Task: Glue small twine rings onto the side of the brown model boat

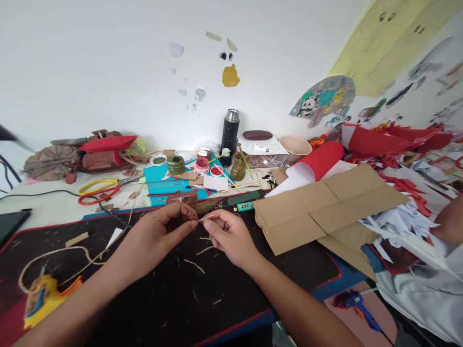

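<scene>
Above the black mat (162, 308), my left hand (155, 241) and my right hand (233, 238) meet fingertip to fingertip. Between them runs a short, thin tan strand of twine (205, 218), pinched by the thumb and finger of each hand. Its ends are hidden in the fingertips. Loose twine scraps (194, 265) lie on the mat below my right hand. A longer piece of twine (54, 252) loops to the left of my left wrist. Just beyond my fingers are a brown and green crafted piece (204, 206) and a green utility knife (243, 206).
A yellow glue gun (45, 299) lies at lower left, scissors (103, 190) behind it. Paint jars (176, 165) and a black thermos (230, 135) stand along the wall. Folded cardboard (325, 207) covers the right side. Another person's arm (450, 219) shows at far right, near a blue glue gun (361, 308).
</scene>
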Available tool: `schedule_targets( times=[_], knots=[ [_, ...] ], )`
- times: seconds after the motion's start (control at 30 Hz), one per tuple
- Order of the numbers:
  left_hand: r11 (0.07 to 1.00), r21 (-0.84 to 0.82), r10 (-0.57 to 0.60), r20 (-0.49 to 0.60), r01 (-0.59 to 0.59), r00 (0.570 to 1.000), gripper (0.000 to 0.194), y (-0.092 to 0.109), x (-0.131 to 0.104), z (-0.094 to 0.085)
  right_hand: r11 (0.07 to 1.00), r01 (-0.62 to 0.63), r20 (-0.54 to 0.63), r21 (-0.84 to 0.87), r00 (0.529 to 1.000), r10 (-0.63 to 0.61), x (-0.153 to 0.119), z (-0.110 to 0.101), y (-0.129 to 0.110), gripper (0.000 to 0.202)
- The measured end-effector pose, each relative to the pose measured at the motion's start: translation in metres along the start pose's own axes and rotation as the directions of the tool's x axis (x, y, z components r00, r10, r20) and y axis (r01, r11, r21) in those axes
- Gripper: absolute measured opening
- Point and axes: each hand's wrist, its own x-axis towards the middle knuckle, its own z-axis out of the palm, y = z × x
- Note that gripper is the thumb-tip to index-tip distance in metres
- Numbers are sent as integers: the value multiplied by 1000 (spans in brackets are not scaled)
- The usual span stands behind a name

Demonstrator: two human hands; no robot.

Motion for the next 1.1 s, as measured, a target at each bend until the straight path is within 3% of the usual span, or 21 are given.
schedule_targets(
  times=[0.17,0.57,0.83,0.97,1.1],
  knots=[
    [992,-87,-95,-94,87,991,41,-4,3,-5,994,30,18,103,999,-32,20,14,-9,39],
    [965,-235,-146,-105,118,984,46,-16,8,-12,984,99,28,149,994,-104,47,29,-20,34],
    [828,-556,-102,-20,73,995,45,-22,3,-4,967,73,-19,245,997,-71,45,21,-9,37],
    [818,-571,-152,-86,76,985,37,-25,3,-2,969,63,1,239,998,-65,41,20,-7,35],
    [858,-502,-200,-124,112,972,41,-30,3,-2,973,62,26,223,997,-69,38,21,-7,33]
  ],
)
